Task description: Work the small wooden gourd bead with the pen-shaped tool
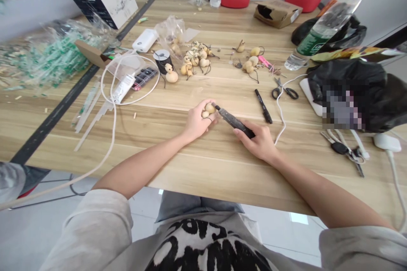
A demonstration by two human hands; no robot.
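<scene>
My left hand (199, 120) is closed around a small pale gourd (210, 108) with a thin dark cord. In my right hand (259, 139) lies a thick, dark pen-shaped tool (233, 120), gripped from above. The tool's narrow tip meets or nearly meets the gourd's right side; I cannot tell if they touch. Beyond my hands stands a group of small gourds (197, 54), several with drawn faces and dark cords. One more gourd (171, 75) stands by a spool of black cord (163, 61). More gourds (249, 65) lie to the right.
A black marker (263, 106) and scissors (284, 91) lie right of my hands. A plastic bottle (314, 38), black bag (378, 89) and keys (345, 150) are farther right. On the left are a white cable (115, 131), clear strips (92, 118) and a heap of green-and-clear packets (60, 55).
</scene>
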